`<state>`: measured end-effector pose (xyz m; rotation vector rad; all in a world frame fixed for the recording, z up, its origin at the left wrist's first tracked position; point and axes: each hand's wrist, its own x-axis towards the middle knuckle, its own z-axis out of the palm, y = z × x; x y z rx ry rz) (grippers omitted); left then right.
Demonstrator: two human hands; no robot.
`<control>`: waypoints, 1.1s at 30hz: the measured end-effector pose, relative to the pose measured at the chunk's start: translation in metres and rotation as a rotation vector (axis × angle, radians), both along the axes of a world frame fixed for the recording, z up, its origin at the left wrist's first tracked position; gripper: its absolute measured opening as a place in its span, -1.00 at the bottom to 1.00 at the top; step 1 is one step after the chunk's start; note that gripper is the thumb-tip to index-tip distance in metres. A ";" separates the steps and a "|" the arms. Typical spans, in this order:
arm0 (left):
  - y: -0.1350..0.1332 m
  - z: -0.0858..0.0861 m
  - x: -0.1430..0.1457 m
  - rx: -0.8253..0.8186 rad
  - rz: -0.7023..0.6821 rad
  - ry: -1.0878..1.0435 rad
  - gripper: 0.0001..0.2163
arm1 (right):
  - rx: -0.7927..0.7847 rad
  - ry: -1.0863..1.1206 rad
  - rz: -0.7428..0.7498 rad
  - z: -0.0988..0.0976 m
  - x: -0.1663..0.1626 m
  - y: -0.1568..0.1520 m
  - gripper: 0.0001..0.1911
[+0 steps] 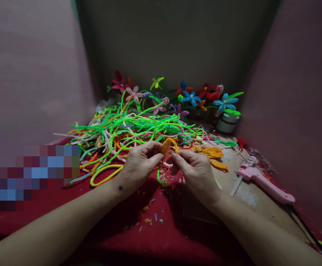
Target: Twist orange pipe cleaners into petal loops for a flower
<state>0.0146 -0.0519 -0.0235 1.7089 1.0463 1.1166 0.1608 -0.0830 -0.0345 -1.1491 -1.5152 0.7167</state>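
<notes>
Between my two hands is an orange pipe cleaner (172, 142) bent into a loop. My left hand (142, 162) pinches its left end, thumb against fingers. On the other side my right hand (192, 168) has its fingertips closed on the right end, near a yellowish bit. Several folded orange pipe-cleaner petals (211, 152) lie just right of my right hand, on a cardboard sheet (244, 199). Behind both hands spreads a tangled heap of pipe cleaners (138, 125), mostly bright green. A yellow looped pipe cleaner (105, 168) rests by my left wrist.
A pink glue gun (266, 183) lies on the cardboard at right, its cord running toward the front. Finished pipe-cleaner flowers (191, 98) stand along the back, beside a white jar (227, 122). Coloured fibre scraps (170, 175) litter the red cloth (138, 236). Walls enclose both sides.
</notes>
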 end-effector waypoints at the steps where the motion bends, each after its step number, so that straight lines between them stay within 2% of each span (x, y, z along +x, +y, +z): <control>1: 0.000 -0.001 0.000 0.007 -0.002 0.002 -0.91 | 0.014 -0.012 -0.023 -0.002 0.000 0.001 -0.72; 5: -0.002 -0.003 0.002 0.009 -0.032 -0.016 -0.92 | -0.027 0.043 -0.021 -0.006 0.002 0.005 -0.70; 8: -0.003 -0.001 0.002 -0.036 -0.098 -0.059 -0.91 | -0.139 0.212 0.070 -0.005 0.004 0.008 -0.71; 11: -0.003 0.000 0.002 -0.032 -0.120 -0.038 -0.88 | -0.155 0.337 0.088 -0.001 0.005 0.009 -0.73; 17: -0.004 0.001 0.004 -0.066 -0.138 -0.072 -0.87 | 0.010 0.036 -0.084 -0.002 0.004 0.005 -0.74; 21: -0.008 0.007 0.006 -0.150 -0.159 -0.125 -0.86 | 0.031 0.000 -0.135 -0.004 0.004 0.005 -0.72; 25: -0.008 0.011 0.005 -0.215 -0.157 -0.120 -0.90 | -0.029 0.105 -0.068 -0.005 0.003 0.009 -0.71; 29: -0.001 0.008 0.000 -0.222 -0.096 -0.079 -0.93 | -0.168 0.326 0.092 -0.006 0.003 0.012 -0.73; 33: 0.007 0.003 -0.004 -0.319 -0.187 -0.163 -0.84 | -0.232 0.489 0.205 -0.007 0.003 0.013 -0.77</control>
